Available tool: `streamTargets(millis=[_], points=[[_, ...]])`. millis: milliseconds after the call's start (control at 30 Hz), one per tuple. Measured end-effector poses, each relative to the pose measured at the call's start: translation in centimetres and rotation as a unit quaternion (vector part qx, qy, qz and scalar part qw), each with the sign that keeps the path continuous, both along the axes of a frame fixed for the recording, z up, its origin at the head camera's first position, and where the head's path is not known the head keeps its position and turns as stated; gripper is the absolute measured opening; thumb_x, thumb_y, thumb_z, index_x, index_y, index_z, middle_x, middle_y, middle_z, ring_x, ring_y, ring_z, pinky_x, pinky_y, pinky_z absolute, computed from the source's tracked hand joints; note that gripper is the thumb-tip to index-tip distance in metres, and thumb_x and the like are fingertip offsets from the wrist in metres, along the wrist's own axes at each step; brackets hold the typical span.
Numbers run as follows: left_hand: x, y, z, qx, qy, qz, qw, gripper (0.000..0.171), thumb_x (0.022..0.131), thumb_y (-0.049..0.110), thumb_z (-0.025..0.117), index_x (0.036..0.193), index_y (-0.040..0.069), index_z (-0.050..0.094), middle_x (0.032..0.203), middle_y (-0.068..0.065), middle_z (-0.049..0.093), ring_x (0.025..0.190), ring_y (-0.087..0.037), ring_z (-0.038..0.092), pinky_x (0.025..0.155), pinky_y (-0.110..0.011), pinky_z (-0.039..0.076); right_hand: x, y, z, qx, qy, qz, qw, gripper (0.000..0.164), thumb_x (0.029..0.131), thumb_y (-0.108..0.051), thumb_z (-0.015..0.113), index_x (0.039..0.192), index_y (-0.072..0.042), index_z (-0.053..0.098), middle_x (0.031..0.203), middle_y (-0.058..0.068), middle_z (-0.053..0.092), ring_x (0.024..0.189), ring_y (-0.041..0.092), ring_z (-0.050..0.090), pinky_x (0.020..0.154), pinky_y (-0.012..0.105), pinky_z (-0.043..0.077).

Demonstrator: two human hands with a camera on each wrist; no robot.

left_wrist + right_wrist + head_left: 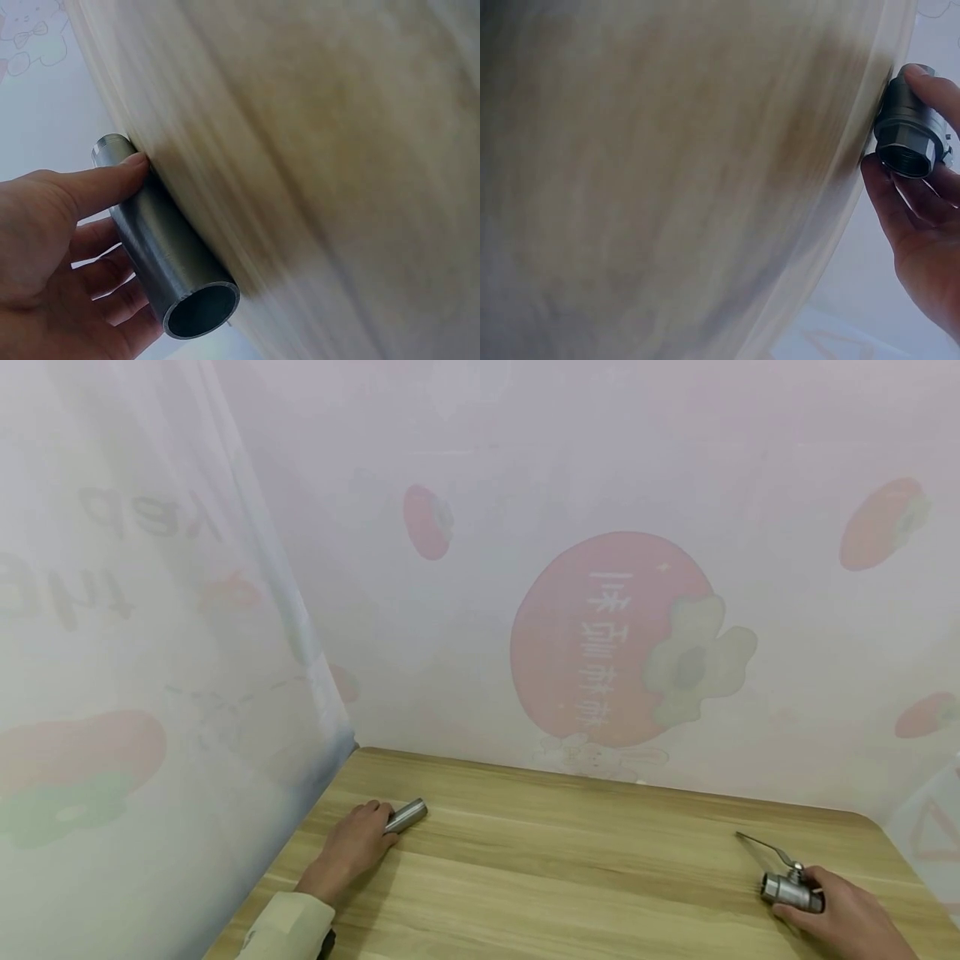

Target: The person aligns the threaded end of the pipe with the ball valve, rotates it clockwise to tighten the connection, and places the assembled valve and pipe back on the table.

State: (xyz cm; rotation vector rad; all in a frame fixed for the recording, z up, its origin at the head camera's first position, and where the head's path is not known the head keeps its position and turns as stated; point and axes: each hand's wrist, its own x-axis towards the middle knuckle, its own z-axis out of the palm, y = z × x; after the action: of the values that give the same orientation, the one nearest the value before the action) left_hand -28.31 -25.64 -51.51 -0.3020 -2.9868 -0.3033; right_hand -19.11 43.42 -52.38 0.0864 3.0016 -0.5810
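Note:
A short metal pipe (407,817) lies at the left of the table, gripped by my left hand (356,845). In the left wrist view the thumb crosses the pipe (169,244) and the fingers curl beneath it; its open hollow end points toward the camera. Over at the right, my right hand (851,914) holds a metal ball valve (787,892) by its body. The valve's long lever handle sticks up and away to the left. In the right wrist view the valve's hexagonal threaded end (907,150) shows between thumb and fingers.
Both hands are over a wood-grain table (570,852), far apart from each other. Behind it hangs a pale curtain (465,635) printed with red fruit, and another curtain (135,652) closes the left side.

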Motion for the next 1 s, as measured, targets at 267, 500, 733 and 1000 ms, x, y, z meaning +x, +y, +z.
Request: streamTargets(millis=[267, 500, 733, 1000], points=[[0.1, 0.3, 0.0, -0.006, 0.010, -0.003, 0.9999, 0.034, 0.096, 0.020, 0.086, 0.121, 0.003, 0.070, 0.101, -0.007, 0.068, 0.090, -0.021, 0.063, 0.078, -0.044, 0.057, -0.1, 0.2, -0.3, -0.001, -0.002, 0.000, 1.000, 0.083, 0.092, -0.048, 0.086, 0.125, 0.022, 0.057, 0.099, 0.013, 0.073, 0.083, 0.023, 0.068, 0.068, 0.040, 0.055], [0.3, 0.6, -0.1, -0.007, 0.031, -0.012, 0.9994, 0.036, 0.094, 0.020, 0.088, 0.121, 0.004, 0.071, 0.101, -0.006, 0.068, 0.087, -0.019, 0.061, 0.074, -0.042, 0.056, 0.0, -0.1, 0.0, 0.001, 0.003, 0.001, 1.000, 0.084, 0.094, -0.049, 0.085, 0.126, 0.023, 0.056, 0.099, 0.013, 0.074, 0.082, 0.022, 0.067, 0.068, 0.039, 0.054], [0.4, 1.1, 0.1, -0.006, 0.023, -0.009, 0.9997, 0.037, 0.095, 0.021, 0.087, 0.124, 0.006, 0.070, 0.104, -0.006, 0.068, 0.088, -0.021, 0.063, 0.075, -0.043, 0.057, 0.3, -0.5, 0.3, 0.005, 0.023, 0.000, 1.000, 0.084, 0.094, -0.052, 0.084, 0.128, 0.020, 0.057, 0.101, 0.012, 0.075, 0.083, 0.022, 0.066, 0.068, 0.038, 0.052], [0.6, 1.9, 0.6, -0.009, 0.027, -0.024, 0.9993, 0.038, 0.094, 0.021, 0.088, 0.125, 0.008, 0.071, 0.105, -0.006, 0.069, 0.089, -0.021, 0.067, 0.077, -0.044, 0.058, 0.2, -0.9, 0.4, -0.002, 0.044, 0.007, 0.999, 0.080, 0.093, -0.050, 0.085, 0.127, 0.017, 0.059, 0.101, 0.012, 0.075, 0.083, 0.021, 0.065, 0.069, 0.037, 0.051]])
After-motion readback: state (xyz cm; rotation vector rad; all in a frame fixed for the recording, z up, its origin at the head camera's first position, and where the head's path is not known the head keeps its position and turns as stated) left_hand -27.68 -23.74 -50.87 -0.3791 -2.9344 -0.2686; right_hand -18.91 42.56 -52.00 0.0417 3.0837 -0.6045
